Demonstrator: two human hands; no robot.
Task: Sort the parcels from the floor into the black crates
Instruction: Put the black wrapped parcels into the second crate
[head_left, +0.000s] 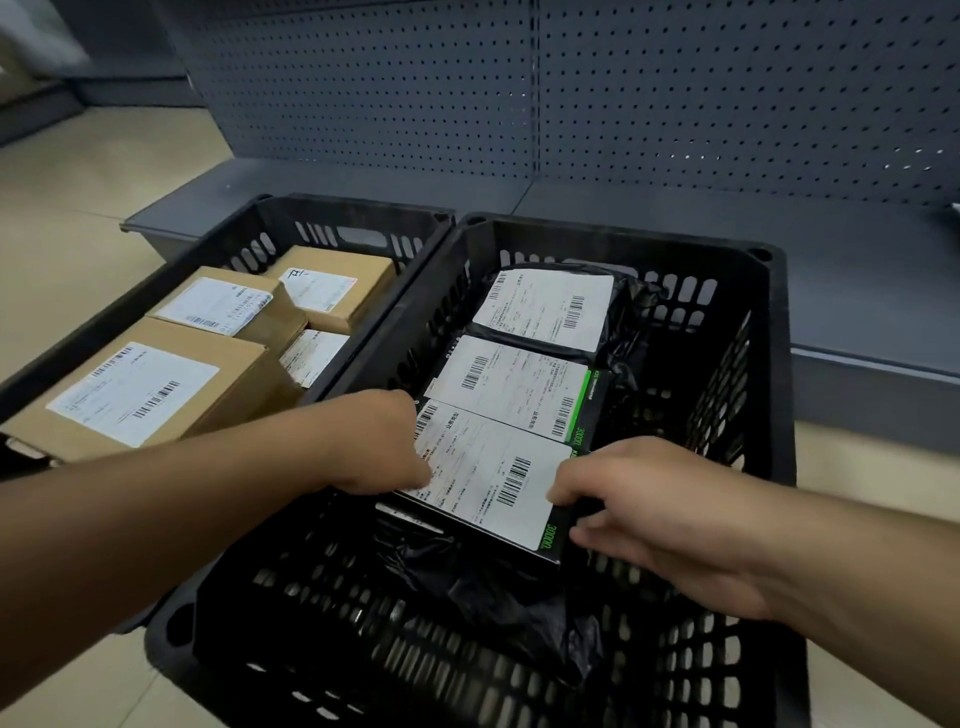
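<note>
Two black crates stand side by side on the floor. Inside the right crate (774, 332) lies a flat black box with a white shipping label (493, 478). My left hand (379, 441) grips its left edge and my right hand (654, 509) pinches its right edge. Behind it lie a second black labelled box (514, 389) and a black bag parcel with a label (545, 306). A crumpled black bag (498, 592) sits under the held box. The left crate (249, 228) holds several brown cardboard boxes (140, 389) with labels.
A grey pegboard shelving unit (623, 93) rises behind the crates, and its low base shelf (857, 270) runs close behind and to the right of them. Beige tiled floor (78, 218) shows at the left.
</note>
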